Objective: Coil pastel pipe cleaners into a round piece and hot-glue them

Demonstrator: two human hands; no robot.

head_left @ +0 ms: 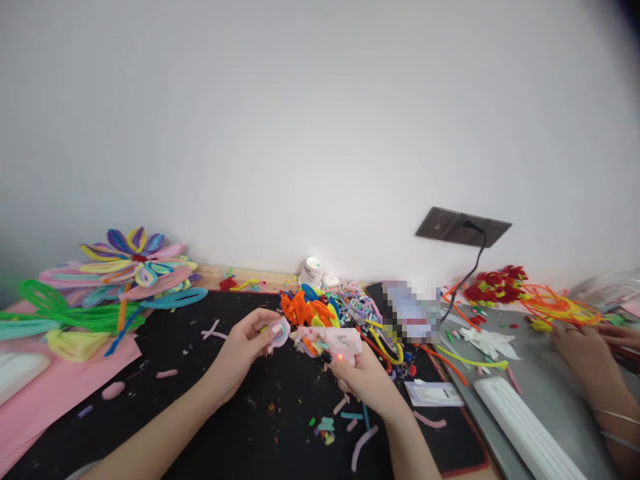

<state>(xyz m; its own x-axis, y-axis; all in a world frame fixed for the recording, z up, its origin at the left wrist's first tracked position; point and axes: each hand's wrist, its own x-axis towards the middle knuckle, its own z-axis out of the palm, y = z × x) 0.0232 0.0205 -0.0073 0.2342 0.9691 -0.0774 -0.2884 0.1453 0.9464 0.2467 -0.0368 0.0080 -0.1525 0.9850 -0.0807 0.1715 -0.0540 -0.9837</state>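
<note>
Pinched between the fingertips of my left hand (254,339) is a small pastel pipe-cleaner piece (281,332), pink with some blue. My right hand (364,370) grips a pale pink glue gun (345,341) with a red light glowing on it. The gun's nozzle end points left toward the pastel piece, and scraps of coloured fuzz cover its front part. A small gap appears between the two. Behind the gun lie orange pipe-cleaner loops (307,308) in a colourful heap.
A big pipe-cleaner flower (137,260) and green loops (65,307) lie at left on pink paper (100,373). Scraps litter the black mat (235,413). A paper cup (313,270) stands by the wall. At right, a co-worker's hands (583,353) are beside orange pipe cleaners (555,303).
</note>
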